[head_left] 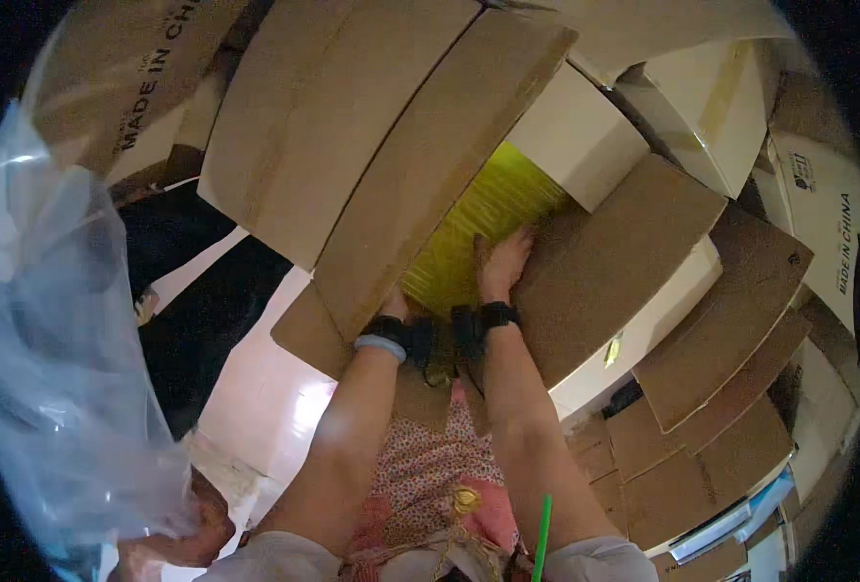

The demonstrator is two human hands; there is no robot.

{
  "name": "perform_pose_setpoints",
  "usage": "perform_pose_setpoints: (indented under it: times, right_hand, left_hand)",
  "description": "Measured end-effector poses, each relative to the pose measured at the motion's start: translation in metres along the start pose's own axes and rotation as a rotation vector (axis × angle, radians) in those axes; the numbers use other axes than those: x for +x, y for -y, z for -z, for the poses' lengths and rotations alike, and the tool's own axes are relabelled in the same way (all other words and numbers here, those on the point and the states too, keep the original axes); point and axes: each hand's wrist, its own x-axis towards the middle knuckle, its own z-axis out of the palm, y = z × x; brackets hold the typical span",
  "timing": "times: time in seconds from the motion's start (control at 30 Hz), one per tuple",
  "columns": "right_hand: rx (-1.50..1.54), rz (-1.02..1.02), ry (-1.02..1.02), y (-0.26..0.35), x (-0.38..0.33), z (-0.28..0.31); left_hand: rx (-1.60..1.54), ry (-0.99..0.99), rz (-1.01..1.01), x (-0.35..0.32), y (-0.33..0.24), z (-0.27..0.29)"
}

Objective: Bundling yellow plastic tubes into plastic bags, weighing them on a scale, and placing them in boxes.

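Note:
Both my arms reach down into an open cardboard box [605,272] packed with yellow, ribbed-looking contents [469,218]. My right hand [506,264] lies against the yellow contents by the right flap, thumb apart from the fingers, gripping nothing I can see. At the left inner side is my left hand [397,307]; its fingers are hidden behind the long left flap [440,165]. Dark bands circle both my wrists, and a pale blue band [382,345] sits on the left one.
Cardboard boxes [706,107] crowd the far and right sides, with several stacked flat cartons [721,330]. On the left, another person in black trousers [207,301] stands near a large clear plastic bag [71,369]. A bare hand [202,529] shows beside that bag. Pinkish floor [265,388] lies between.

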Motion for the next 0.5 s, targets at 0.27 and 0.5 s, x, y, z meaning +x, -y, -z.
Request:
perform_pose_setpoints:
  times: [0.27,0.5]
  right_hand:
    - [0.029,-0.331,0.439,-0.031,-0.007,0.015]
    - [0.265,0.099,0.294,-0.002,0.047,0.014]
  left_hand:
    - [0.644,0.113,-0.148,-0.01,0.036,-0.009]
    - [1.222,0.197,-0.339,-0.02,0.039,-0.026]
